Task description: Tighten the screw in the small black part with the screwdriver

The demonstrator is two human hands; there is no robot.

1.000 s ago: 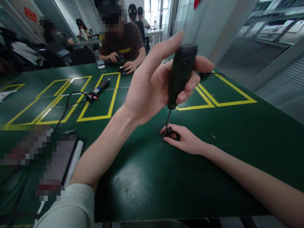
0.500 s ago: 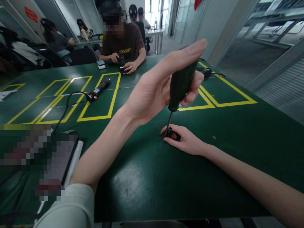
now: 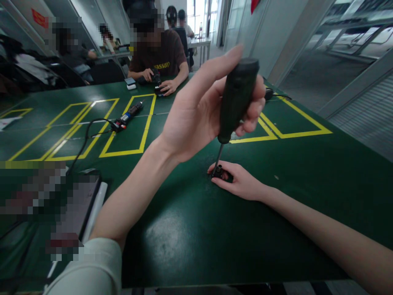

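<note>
A screwdriver with a thick dark handle leans slightly right at the top, and my left hand is closed around that handle, fingers behind it. My thumb points up to the left of the handle's flat top end. The thin metal shaft runs down to a small black part on the green table. My right hand pinches this part between thumb and fingers and rests on the tabletop. The shaft's tip and some of the part are hidden.
A power screwdriver with a black cable lies within yellow tape outlines. Blurred flat items with a white edge sit at the left. Across the green table a person in a brown shirt holds a dark tool. Black cabled object lies far right.
My left thumb has come off the top of the handle and shifted left, and the fingers have turned about the handle, whose end now shows. My right hand and the part stay put.
</note>
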